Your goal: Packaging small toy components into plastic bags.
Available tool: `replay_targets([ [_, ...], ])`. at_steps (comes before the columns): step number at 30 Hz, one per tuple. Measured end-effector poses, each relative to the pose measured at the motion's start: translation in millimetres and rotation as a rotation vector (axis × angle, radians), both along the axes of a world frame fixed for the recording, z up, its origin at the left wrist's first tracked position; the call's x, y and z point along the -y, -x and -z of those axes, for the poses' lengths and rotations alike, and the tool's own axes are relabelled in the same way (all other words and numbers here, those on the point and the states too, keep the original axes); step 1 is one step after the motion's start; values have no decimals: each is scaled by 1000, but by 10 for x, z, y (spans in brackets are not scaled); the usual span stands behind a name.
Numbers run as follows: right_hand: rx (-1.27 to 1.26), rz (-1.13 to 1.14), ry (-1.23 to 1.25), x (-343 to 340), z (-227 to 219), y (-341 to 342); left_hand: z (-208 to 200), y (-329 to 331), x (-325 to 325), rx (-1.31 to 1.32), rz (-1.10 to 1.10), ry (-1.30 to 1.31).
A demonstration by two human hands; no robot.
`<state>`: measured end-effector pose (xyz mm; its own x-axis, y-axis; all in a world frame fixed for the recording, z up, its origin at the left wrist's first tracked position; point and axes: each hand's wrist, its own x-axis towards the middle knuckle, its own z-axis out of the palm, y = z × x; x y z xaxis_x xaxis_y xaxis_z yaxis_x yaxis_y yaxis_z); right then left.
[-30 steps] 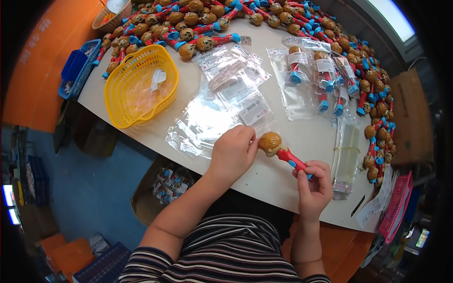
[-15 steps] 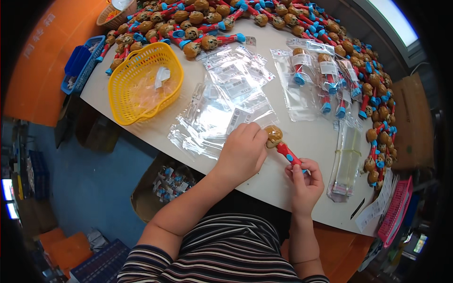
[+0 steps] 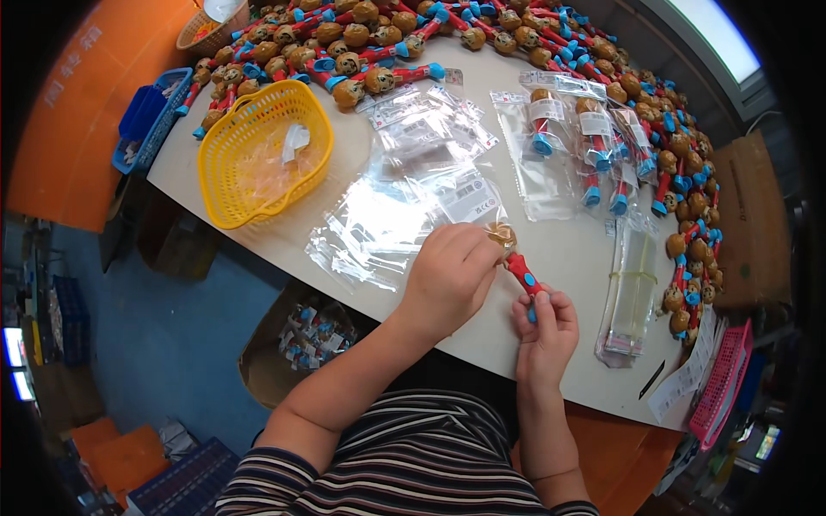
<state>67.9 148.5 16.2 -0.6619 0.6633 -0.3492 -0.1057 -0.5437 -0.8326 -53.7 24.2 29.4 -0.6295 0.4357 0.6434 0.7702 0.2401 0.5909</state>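
My right hand (image 3: 545,331) pinches the lower end of a toy with a slim red handle (image 3: 521,273), blue button and round brown head (image 3: 501,233). My left hand (image 3: 456,273) is closed at the toy's head end, its fingertips covering part of the head and neck. Just beyond it, a clear plastic bag (image 3: 473,199) with a printed label appears gripped by its edge; the fingertips' exact hold is hidden. Whether the head is inside the bag's mouth I cannot tell. Loose flat bags (image 3: 379,211) lie beyond my left hand.
A yellow basket (image 3: 211,176) stands left. Bagged toys (image 3: 594,129) lie right of centre, near a banded bag stack (image 3: 632,292). Piled toys (image 3: 379,79) line the far and right edges. A pink basket (image 3: 721,378) sits at right; a carton (image 3: 258,370) is below.
The labelled bag has shifted right and turned, showing more of its label. My left hand has moved slightly right over the toy's head. My right hand has come a little left with the handle.
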Motion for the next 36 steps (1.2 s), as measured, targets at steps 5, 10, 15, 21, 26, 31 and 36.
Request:
replay_targets([
  [5,-145,-188,-824,272,132,-78,7,-49,-93,-60,148,-64],
  [10,-159,-24,-668,203,105,59,31,-82,-77,-46,111,-79],
  [15,-64,-381,-1266,137,160,-12,130,-199,-34,60,60,-100],
  [21,8,-507,-1133,-10,51,-41,159,-205,34,98,-4,-74],
  [26,-43,-512,-1254,2,87,-21,172,-286,172,66,-30,-72],
  [31,49,-453,-1197,199,147,-53,171,-349,210,66,-80,-74],
  [36,140,-424,-1211,240,129,-21,185,-395,249,60,-63,-61],
])
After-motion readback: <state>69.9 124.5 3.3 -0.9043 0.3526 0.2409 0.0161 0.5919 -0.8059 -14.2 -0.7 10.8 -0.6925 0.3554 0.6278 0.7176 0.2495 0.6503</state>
